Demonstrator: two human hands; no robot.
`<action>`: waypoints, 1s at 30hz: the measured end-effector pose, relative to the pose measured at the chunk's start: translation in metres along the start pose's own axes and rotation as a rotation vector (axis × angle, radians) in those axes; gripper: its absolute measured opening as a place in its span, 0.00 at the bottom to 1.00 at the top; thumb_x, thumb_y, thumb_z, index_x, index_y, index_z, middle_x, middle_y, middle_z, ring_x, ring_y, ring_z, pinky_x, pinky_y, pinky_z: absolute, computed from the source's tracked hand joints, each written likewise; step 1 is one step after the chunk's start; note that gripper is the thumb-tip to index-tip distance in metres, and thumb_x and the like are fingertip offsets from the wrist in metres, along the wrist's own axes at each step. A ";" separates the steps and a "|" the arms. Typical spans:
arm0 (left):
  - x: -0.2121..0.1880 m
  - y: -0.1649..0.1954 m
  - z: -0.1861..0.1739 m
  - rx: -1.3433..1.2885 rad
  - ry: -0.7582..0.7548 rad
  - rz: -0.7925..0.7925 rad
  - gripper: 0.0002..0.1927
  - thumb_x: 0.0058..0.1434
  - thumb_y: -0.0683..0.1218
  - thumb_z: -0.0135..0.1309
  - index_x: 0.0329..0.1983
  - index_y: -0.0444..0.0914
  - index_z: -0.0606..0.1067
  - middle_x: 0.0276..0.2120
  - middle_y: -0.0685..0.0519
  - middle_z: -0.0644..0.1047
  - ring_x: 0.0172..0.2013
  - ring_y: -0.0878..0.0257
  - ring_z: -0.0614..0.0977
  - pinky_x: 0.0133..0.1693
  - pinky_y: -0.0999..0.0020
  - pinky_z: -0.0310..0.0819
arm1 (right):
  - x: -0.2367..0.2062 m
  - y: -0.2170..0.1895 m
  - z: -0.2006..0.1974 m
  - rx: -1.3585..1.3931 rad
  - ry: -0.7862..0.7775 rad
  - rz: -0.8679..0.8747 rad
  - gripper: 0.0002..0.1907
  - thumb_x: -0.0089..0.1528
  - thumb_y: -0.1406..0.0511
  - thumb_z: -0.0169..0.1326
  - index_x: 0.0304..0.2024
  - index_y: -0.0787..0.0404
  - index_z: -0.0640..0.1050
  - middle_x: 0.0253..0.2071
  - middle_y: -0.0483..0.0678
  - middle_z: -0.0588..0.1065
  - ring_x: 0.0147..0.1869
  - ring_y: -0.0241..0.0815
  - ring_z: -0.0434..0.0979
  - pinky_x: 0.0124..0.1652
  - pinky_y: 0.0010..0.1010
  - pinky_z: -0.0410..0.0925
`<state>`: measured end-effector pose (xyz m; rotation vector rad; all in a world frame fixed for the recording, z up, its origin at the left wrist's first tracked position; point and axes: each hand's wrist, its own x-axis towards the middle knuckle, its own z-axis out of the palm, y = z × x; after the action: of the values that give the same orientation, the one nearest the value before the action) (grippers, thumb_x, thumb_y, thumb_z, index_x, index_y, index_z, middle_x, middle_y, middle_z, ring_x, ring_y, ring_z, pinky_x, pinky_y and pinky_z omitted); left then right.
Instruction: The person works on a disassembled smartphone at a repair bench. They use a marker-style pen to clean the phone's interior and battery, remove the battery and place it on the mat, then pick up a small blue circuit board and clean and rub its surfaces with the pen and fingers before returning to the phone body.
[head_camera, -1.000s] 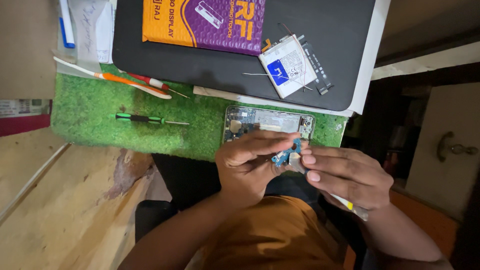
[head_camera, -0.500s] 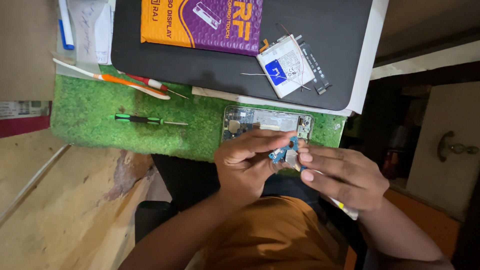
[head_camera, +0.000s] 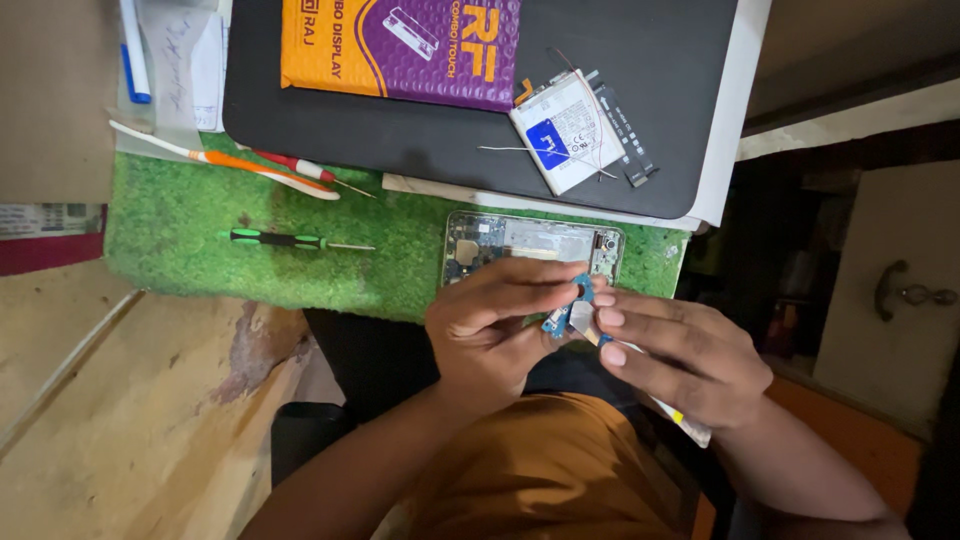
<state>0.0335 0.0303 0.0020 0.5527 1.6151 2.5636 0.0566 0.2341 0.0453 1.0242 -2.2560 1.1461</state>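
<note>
My left hand (head_camera: 495, 325) and my right hand (head_camera: 685, 355) meet just above my lap, at the near edge of a green turf mat (head_camera: 180, 220). Together they pinch a small blue circuit board (head_camera: 568, 318) between their fingertips. My right hand also holds a thin pale tool whose yellow-banded end (head_camera: 690, 425) sticks out below the palm. Just beyond the hands an opened phone (head_camera: 530, 240) lies on the mat with its insides showing; my fingers hide its near edge.
A green-handled screwdriver (head_camera: 285, 240), an orange-and-white tool (head_camera: 240, 165) and a red-handled screwdriver (head_camera: 300, 165) lie on the mat to the left. Farther back, a dark pad (head_camera: 400, 130) carries a white phone battery (head_camera: 565, 130) and a purple-and-orange packet (head_camera: 400, 45). Worn wooden bench (head_camera: 120, 420) at lower left.
Both hands stay closed on the blue board and have shifted only slightly. The tools and the phone have not moved.
</note>
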 end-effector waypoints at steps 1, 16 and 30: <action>0.000 0.000 0.000 0.018 0.002 0.013 0.16 0.63 0.32 0.65 0.53 0.38 0.80 0.53 0.46 0.81 0.53 0.59 0.85 0.55 0.68 0.84 | 0.000 0.000 0.001 -0.007 0.012 0.002 0.11 0.57 0.75 0.65 0.41 0.71 0.78 0.44 0.62 0.78 0.51 0.59 0.84 0.51 0.49 0.80; -0.002 0.000 0.003 -0.061 0.019 -0.004 0.16 0.63 0.31 0.64 0.52 0.37 0.80 0.56 0.46 0.80 0.52 0.59 0.85 0.54 0.67 0.86 | -0.003 -0.001 0.005 -0.036 0.061 -0.010 0.11 0.58 0.76 0.65 0.41 0.69 0.78 0.44 0.61 0.78 0.51 0.59 0.84 0.50 0.46 0.77; -0.004 -0.003 0.002 -0.110 0.018 -0.021 0.15 0.64 0.30 0.63 0.51 0.37 0.80 0.56 0.45 0.80 0.52 0.59 0.85 0.54 0.67 0.84 | -0.002 -0.005 0.003 -0.031 0.040 0.023 0.12 0.57 0.76 0.65 0.42 0.69 0.78 0.46 0.60 0.77 0.51 0.59 0.84 0.50 0.47 0.77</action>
<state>0.0378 0.0321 -0.0009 0.5017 1.4665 2.6297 0.0614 0.2307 0.0451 0.9573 -2.2525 1.1279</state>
